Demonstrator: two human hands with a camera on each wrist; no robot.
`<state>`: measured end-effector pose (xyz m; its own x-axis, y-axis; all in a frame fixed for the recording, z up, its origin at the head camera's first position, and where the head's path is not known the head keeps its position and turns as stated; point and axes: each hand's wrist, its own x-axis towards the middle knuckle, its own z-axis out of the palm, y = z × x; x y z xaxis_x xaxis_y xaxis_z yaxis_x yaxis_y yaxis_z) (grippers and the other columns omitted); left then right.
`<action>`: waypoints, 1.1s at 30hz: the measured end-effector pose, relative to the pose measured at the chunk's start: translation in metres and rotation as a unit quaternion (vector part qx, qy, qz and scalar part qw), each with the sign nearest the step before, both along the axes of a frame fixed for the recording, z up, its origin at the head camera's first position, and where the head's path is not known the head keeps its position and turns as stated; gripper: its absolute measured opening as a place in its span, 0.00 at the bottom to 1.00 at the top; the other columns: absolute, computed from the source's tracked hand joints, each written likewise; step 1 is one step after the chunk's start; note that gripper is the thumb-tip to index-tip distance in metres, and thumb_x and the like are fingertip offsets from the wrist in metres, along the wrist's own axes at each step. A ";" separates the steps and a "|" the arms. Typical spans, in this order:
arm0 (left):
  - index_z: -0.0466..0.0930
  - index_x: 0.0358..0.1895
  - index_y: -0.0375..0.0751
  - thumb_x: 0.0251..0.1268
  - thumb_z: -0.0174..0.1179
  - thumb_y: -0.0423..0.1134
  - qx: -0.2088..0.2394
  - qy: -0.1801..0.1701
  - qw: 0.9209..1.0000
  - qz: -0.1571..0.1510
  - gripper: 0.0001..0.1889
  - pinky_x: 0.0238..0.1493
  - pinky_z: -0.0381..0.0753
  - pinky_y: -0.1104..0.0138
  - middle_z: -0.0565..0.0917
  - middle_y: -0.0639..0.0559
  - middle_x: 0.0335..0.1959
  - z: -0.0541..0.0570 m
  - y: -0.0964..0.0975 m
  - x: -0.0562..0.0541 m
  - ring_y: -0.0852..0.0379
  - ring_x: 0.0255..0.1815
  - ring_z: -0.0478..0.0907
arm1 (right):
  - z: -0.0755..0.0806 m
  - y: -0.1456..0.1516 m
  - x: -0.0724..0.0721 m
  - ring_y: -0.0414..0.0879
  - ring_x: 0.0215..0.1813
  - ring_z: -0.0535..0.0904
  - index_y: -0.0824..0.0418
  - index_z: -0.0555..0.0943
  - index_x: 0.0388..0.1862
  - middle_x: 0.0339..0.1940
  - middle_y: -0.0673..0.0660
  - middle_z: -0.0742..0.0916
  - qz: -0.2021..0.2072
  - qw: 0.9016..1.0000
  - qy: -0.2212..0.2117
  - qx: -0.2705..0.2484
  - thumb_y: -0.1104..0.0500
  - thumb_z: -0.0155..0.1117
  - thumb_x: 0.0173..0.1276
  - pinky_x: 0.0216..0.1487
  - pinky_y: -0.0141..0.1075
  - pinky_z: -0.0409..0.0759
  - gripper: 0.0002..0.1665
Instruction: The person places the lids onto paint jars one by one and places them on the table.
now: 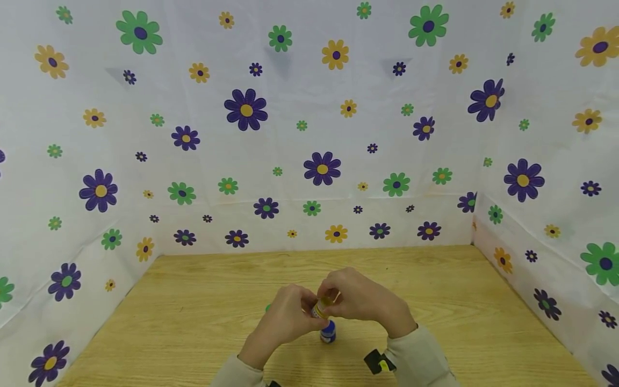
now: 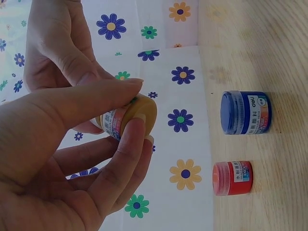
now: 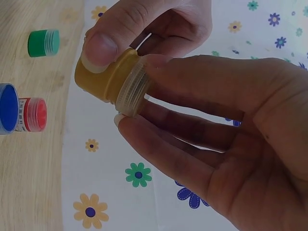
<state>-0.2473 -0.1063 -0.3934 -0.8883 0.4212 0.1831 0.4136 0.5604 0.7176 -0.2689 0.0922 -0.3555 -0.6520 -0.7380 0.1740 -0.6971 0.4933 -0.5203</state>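
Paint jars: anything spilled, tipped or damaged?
Nothing stands out: the blue paint jar, red paint jar and green paint jar stand upright on the table with no spill visible; the held yellow paint jar looks intact.

From my feeds I have a table (image 1: pixel 208 279), pale yellow wood with fine grain running from side to side in the head view. Three jars stand upright on it, capped with ribbed lids. The blue jar (image 1: pixel 328 333) stands nearest my head camera, its label showing white and orange. I see the red jar (image 2: pixel 243 187) near it, apart by a gap of wood. The green jar (image 3: pixel 36 44) stands farther off; my head view catches only a sliver of it.
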 end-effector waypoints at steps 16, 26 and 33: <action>0.92 0.39 0.39 0.54 0.78 0.36 -0.006 -0.011 1.000 -0.005 0.10 0.31 0.82 0.72 0.90 0.52 0.31 -0.001 0.002 -0.001 0.63 0.29 0.83 | -0.001 -0.001 0.001 0.33 0.24 0.71 0.63 0.87 0.33 0.24 0.49 0.85 -0.046 0.999 -0.013 0.015 0.59 0.72 0.68 0.27 0.26 0.73 0.07; 0.91 0.41 0.38 0.53 0.79 0.37 -0.004 -0.018 1.000 0.003 0.12 0.32 0.82 0.71 0.91 0.51 0.33 -0.001 0.001 -0.001 0.63 0.31 0.83 | 0.002 0.005 0.001 0.41 0.35 0.85 0.63 0.87 0.43 0.37 0.55 0.91 -0.036 0.999 0.002 0.004 0.59 0.67 0.74 0.37 0.28 0.82 0.08; 0.91 0.41 0.36 0.52 0.79 0.36 0.001 -0.016 1.000 0.007 0.14 0.32 0.82 0.73 0.91 0.50 0.34 -0.001 0.000 0.000 0.62 0.31 0.84 | 0.002 0.004 0.000 0.47 0.44 0.88 0.62 0.87 0.43 0.43 0.56 0.91 -0.011 1.000 -0.025 -0.003 0.68 0.76 0.62 0.44 0.31 0.87 0.11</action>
